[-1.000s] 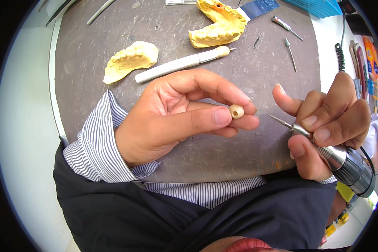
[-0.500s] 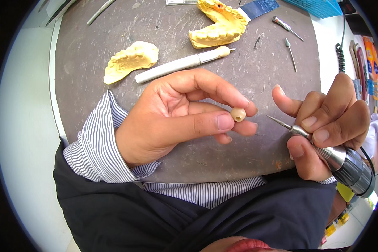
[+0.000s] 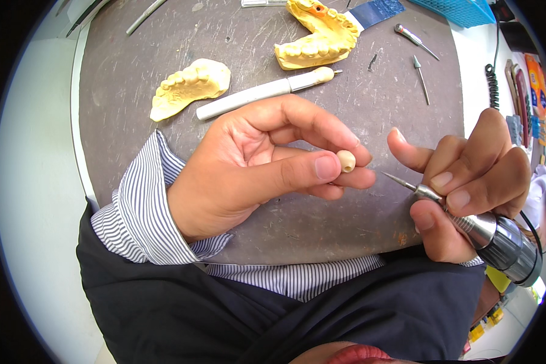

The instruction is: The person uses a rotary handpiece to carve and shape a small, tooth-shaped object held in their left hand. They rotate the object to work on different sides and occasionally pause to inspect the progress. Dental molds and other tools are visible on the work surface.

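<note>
Between the thumb and fingertips of my left hand (image 3: 261, 161) is a small cream dental crown (image 3: 346, 161), with a dark hole showing on its lower side. My right hand (image 3: 467, 176) grips a silver and black rotary handpiece (image 3: 482, 233) with thumb and fingers, its index finger raised. A thin pointed bur (image 3: 398, 180) sticks out of the handpiece toward the crown; a gap separates the tip from it. Beyond my left hand lies a white and silver pen-like holder (image 3: 249, 100) with a cream tooth-shaped piece (image 3: 323, 74) at its end.
A yellow partial dental cast (image 3: 191, 88) lies at the left, and a fuller yellow jaw cast (image 3: 318, 42) at the back, beside a blue strip (image 3: 376, 12). Two loose burs (image 3: 421, 79) (image 3: 415, 40) rest at the right. A blue basket (image 3: 461, 11) stands at the far right corner.
The crown has turned slightly in my left fingers, and its lower fingers have drawn closer together. My right hand has brought the bur a little to the left, nearer the crown.
</note>
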A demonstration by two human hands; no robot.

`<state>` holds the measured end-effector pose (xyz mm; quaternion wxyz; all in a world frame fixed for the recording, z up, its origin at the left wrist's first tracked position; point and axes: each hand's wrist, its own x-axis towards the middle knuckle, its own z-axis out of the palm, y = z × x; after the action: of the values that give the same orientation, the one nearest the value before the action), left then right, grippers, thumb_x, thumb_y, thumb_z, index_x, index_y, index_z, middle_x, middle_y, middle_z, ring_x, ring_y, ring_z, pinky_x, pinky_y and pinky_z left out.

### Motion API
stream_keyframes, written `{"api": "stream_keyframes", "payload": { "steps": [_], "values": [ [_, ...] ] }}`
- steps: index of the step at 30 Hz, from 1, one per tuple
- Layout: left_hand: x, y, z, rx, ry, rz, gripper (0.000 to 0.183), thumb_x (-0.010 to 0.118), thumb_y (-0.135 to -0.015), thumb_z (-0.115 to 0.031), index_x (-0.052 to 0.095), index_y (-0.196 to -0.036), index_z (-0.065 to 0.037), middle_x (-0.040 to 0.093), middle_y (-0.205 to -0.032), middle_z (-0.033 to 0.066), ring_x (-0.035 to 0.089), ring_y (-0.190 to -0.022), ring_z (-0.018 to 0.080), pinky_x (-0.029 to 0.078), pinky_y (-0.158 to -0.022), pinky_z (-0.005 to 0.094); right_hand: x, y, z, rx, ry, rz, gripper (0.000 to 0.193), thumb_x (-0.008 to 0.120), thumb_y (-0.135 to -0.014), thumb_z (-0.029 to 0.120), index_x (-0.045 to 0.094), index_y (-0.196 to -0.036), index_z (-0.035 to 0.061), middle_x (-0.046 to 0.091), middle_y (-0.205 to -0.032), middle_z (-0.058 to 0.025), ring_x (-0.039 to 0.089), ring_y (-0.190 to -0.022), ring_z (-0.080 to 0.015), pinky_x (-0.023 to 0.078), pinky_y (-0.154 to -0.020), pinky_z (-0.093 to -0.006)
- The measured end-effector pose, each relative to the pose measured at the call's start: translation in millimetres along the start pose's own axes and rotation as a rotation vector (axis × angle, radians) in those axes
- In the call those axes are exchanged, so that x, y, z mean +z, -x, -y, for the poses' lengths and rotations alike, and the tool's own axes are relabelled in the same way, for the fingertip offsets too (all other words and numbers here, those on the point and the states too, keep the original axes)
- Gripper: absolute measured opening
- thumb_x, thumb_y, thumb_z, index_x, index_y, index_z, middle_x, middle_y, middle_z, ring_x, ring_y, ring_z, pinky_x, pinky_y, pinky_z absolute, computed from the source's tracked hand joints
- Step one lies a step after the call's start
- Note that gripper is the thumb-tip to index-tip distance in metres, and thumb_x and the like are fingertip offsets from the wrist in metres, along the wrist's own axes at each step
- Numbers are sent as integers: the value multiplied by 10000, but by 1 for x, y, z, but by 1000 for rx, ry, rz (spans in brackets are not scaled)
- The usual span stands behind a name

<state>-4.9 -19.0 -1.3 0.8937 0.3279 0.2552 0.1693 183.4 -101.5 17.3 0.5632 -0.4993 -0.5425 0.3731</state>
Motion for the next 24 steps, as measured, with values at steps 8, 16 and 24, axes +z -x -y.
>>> {"api": "stream_keyframes", "payload": {
  "steps": [8, 16, 24],
  "values": [
    [1, 4, 0, 4, -39, -20, 190, 544, -827, -82, 496, -999, -18, 542, -1032, 148, 568, -967, 207, 511, -751, 252, -8, -19, -8, -156, 22, 415, 335, 713, -566, -43, 445, -681, 123, 400, -714, -15, 477, -591, -75, 490, -813, -454],
    [-1, 5, -1, -36, -38, -30, 178, 532, -838, -111, 492, -988, -24, 557, -986, 133, 590, -907, 187, 509, -737, 253, 16, 2, 0, 29, 9, -16, 335, 703, -565, -54, 445, -686, 122, 398, -716, -17, 473, -585, -74, 491, -809, -456],
    [-9, 8, 0, -43, -100, 9, 161, 525, -841, -90, 490, -988, -34, 588, -926, 131, 609, -818, 141, 489, -598, 200, 15, 1, -3, -12, 25, 70, 328, 687, -573, -73, 451, -697, 118, 398, -726, -26, 478, -592, -78, 493, -806, -459]
  ]
}}
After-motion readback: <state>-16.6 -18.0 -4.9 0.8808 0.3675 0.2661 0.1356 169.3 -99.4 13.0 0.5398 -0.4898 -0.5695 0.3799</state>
